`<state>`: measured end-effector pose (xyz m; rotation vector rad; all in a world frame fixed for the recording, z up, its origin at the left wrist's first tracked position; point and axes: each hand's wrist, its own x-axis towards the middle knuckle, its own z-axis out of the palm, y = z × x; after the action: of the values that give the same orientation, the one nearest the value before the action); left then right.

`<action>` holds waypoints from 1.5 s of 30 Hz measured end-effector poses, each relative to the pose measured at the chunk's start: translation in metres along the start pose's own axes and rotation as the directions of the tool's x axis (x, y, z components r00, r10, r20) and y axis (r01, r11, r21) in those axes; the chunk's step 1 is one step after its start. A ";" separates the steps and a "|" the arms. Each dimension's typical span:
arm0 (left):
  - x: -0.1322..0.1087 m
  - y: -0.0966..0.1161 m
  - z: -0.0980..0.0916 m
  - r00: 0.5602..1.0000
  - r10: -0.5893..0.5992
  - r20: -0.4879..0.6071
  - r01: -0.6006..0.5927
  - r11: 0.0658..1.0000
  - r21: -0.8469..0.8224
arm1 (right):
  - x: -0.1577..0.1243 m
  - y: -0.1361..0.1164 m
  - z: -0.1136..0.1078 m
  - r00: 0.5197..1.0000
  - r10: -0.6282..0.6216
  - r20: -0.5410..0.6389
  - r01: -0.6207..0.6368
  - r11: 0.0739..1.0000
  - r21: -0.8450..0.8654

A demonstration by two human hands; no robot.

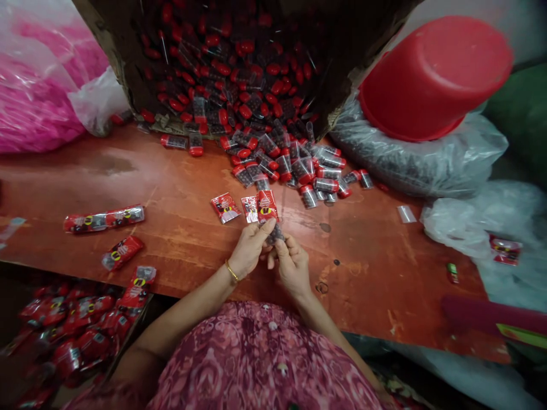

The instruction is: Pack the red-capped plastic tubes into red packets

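Both my hands meet over the near middle of the table. A small clear tube (276, 233) with dark contents sits between them. My left hand (250, 250) is closed, its thumb pressed on the tube. My right hand (294, 267) is closed too, with thumb and fingertips at the tube's near end. Just beyond my left thumb is a red printed sachet (267, 204); whether that hand also grips it I cannot tell. Beside it lie another sachet (249, 209) and a flat red packet (225, 208). A loose pile of red-capped tubes (284, 162) spreads beyond my hands.
At the back a tipped cardboard box (344, 97) spills red-capped tubes. Filled red wrappers (105, 219) lie at left, above a bin of red packs (81, 319). A red bucket (431, 80) rests upside down on a plastic bag (410, 162). Pink material (38, 91) fills a left-hand bag.
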<state>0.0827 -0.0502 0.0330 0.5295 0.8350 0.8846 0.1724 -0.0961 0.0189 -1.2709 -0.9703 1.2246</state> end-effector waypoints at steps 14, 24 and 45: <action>0.001 -0.001 -0.006 0.987 0.161 -0.015 -0.159 0.984 0.078 | 0.005 -0.002 0.000 0.999 0.008 -0.054 -0.011 0.999 -0.044; -0.001 0.002 -0.002 0.984 0.167 -0.061 -0.158 0.979 0.129 | 0.002 -0.005 0.001 0.998 -0.016 -0.056 0.009 0.991 -0.133; -0.007 -0.007 0.003 1.000 -0.017 -0.007 0.016 0.992 -0.123 | 0.022 0.001 -0.007 0.994 -0.061 -0.092 0.057 0.997 -0.045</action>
<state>0.0855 -0.0600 0.0325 0.4112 0.7860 0.9169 0.1822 -0.0757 0.0151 -1.3117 -0.9641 1.0948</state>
